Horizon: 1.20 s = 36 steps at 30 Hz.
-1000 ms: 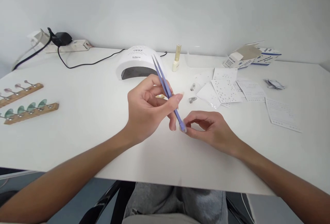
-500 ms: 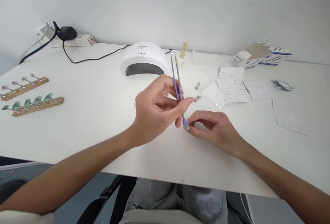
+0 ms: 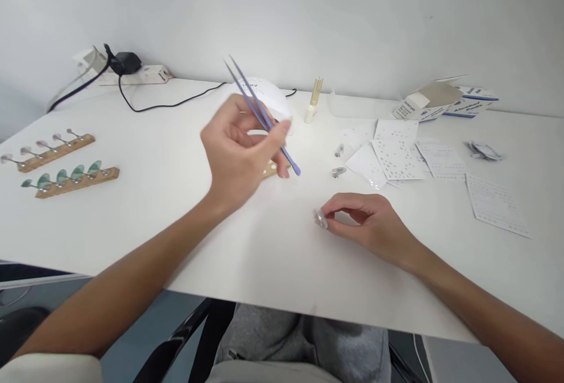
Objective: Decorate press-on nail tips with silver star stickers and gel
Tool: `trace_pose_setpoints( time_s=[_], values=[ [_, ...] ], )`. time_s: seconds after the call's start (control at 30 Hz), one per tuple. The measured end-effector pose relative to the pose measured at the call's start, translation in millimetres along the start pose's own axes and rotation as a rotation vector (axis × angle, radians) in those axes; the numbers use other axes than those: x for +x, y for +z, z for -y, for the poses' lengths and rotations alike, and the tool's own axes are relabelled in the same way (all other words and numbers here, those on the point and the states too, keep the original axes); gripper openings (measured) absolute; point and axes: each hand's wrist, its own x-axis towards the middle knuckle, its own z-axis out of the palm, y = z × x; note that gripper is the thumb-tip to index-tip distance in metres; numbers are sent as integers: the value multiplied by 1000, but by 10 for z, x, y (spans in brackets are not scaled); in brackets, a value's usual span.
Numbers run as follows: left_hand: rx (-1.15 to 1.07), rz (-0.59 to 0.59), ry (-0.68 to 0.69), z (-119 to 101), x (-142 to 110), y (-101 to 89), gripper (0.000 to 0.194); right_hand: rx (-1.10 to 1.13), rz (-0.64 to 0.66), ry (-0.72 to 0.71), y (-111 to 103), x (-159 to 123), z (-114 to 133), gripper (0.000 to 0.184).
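Purple tweezers (image 3: 282,147) are gripped in my left hand (image 3: 240,154), raised over the table. Their two thin tips point up and away, and the rounded end points down to the right. My right hand (image 3: 370,221) rests low on the table and pinches a small clear, shiny nail tip (image 3: 321,218) between thumb and finger. The tweezers are apart from this nail tip. Two similar nail tips on small stands, one farther back (image 3: 339,150) and one nearer (image 3: 338,172), lie beyond my right hand. Part of a wooden strip with pale dots (image 3: 269,170) shows behind my left hand.
A white nail lamp (image 3: 268,92) is partly hidden behind my left hand. A gold-capped bottle (image 3: 312,104) stands beside it. Sticker sheets (image 3: 396,157) and an opened box (image 3: 427,101) are at right. Wooden racks with green (image 3: 77,183) and pinkish nail tips (image 3: 57,153) sit left.
My left hand has moved left and away with the tweezers, whose rounded end has left the nail tip. My right hand stays in place, still pinching the nail tip.
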Motion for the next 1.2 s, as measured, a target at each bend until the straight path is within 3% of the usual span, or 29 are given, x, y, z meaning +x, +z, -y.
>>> trace_pose_setpoints(
  time_s=[0.13, 0.33, 0.53, 0.67, 0.8, 0.97, 1.2],
  values=[
    [-58, -85, 59, 67, 323, -223, 40, -15, -55, 36, -23, 12, -49, 9],
    [-288, -89, -68, 195, 526, -417, 32, -14, -173, 48, -12, 52, -38, 15],
    [-459, -136, -171, 317, 630, -533, 32, -79, -146, -83, 247, 350, 207, 12],
    [-517, -162, -196, 344, 646, -565, 32, -107, -180, -124, 475, 711, 256, 14],
    [-537, -163, -205, 333, 635, -561, 31, -136, -220, -118, 617, 967, 127, 16],
    [-535, -157, -195, 320, 637, -561, 30, -138, -214, -103, 688, 1033, -11, 18],
    [-516, -137, -204, 308, 639, -565, 31, -78, -171, -88, 677, 1053, -7, 17]
  ],
)
